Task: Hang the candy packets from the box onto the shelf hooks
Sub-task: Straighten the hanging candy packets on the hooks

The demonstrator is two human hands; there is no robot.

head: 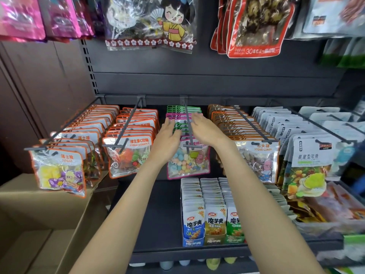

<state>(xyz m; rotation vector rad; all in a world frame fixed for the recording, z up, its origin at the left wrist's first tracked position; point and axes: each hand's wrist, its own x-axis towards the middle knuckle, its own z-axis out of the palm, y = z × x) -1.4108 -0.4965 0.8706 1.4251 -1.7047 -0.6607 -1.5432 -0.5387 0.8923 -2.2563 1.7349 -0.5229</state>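
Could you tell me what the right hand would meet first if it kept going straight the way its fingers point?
Probably the green packets at the back of the middle hook; the right hand points up-left toward them, though depth is unclear.

Packed orange-edged packets (136,125) and stone candy packets (243,125) flank the middle hook (188,125); open shelf board (158,214) below

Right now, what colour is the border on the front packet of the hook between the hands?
Pink; the front packet shows it best in the head view.
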